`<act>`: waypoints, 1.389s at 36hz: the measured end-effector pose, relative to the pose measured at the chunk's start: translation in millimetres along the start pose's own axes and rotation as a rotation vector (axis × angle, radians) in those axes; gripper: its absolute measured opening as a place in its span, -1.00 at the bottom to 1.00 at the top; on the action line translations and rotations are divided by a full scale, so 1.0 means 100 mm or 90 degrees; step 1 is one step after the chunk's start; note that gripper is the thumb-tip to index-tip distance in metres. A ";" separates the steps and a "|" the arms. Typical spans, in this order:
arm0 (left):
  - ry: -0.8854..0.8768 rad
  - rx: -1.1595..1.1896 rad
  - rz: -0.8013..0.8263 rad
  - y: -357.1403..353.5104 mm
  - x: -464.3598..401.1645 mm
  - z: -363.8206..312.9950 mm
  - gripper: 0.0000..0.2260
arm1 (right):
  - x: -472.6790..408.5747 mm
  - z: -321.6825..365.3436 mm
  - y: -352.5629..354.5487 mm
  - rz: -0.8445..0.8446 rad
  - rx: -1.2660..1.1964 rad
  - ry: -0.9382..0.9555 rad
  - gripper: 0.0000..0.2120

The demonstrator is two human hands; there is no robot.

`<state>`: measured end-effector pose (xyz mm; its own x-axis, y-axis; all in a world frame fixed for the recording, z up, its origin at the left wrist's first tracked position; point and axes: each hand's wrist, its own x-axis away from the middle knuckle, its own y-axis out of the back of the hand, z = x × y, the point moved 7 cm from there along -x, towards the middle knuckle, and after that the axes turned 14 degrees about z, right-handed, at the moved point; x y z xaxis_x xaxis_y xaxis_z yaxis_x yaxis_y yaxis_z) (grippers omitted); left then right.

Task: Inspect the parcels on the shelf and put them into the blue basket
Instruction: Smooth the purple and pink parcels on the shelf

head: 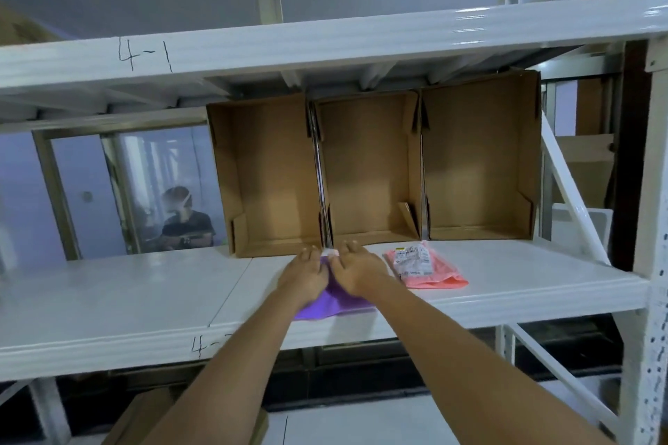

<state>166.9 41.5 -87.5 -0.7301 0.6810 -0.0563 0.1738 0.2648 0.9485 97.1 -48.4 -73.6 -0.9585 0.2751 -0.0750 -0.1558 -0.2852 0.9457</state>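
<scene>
Here, two parcels [336, 300], three cardboard boxes [372, 170]

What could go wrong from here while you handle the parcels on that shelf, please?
1. The purple parcel lies under both hands, the left hand and right hand, with its near corner past the shelf lip; it might slide off if it is released.
2. The pink parcel lies untouched to the right and could be forgotten.
3. No blue basket is in view, so the carry may be awkward.
</scene>
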 end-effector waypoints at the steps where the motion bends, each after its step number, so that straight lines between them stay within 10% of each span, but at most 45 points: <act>1: -0.014 -0.029 0.015 -0.08 -0.05 0.00 -0.53 | -0.05 0.04 -0.06 0.010 0.020 0.019 -0.49; 50: 0.038 -0.089 0.115 -0.26 -0.04 -0.03 -0.50 | -0.26 -0.16 -0.45 0.178 0.040 -0.039 -0.36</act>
<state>163.6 29.6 -111.4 -0.7334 0.6667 0.1330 0.2154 0.0423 0.9756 125.6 -57.5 -119.4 -0.9455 0.2500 0.2084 0.1285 -0.3014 0.9448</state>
